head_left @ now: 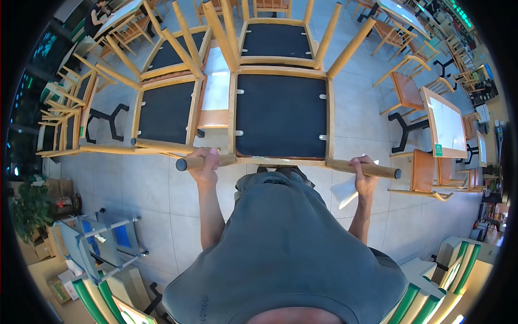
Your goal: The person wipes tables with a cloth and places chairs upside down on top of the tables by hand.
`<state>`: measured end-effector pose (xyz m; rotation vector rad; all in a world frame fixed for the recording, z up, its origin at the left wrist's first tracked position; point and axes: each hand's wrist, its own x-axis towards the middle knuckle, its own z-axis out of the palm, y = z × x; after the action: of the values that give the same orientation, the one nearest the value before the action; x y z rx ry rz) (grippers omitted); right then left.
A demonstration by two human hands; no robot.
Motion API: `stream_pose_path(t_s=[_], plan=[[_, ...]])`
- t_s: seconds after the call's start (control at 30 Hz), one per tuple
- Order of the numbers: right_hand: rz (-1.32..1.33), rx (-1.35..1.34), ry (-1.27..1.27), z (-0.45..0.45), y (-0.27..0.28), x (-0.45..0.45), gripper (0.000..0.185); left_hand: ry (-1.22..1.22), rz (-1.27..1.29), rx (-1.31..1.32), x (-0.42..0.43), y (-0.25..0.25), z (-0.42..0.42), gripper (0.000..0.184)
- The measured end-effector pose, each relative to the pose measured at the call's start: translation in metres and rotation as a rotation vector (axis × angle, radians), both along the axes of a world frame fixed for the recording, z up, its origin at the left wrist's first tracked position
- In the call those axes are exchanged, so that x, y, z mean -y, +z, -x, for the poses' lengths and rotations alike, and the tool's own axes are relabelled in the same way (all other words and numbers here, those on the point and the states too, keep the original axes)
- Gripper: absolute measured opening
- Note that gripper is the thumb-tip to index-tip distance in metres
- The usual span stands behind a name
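Note:
An upturned wooden chair is right in front of me, its black seat underside facing up and its legs sticking out. My left hand is wrapped round the chair's near left leg. On the other side, my right hand grips the near right leg. A white cloth or paper hangs at my right hand; I cannot tell exactly how it is held. Close by on the left, another upturned chair rests at the table, one of its legs reaching near my left hand.
More upturned chairs stand beyond. To the right are upright chairs around a table. A blue-grey cart stands at lower left, near a plant. Far upper left, a person sits at a table.

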<state>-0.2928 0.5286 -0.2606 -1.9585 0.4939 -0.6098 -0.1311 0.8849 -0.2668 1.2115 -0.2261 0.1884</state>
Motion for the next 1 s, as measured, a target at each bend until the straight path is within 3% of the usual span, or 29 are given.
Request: stream_pose_path(t_s=[1.0], plan=[[0.025, -0.085, 0.017, -0.074, -0.032, 0.018, 0.008, 0.055, -0.004, -0.054, 0.006, -0.032, -0.053, 0.029]])
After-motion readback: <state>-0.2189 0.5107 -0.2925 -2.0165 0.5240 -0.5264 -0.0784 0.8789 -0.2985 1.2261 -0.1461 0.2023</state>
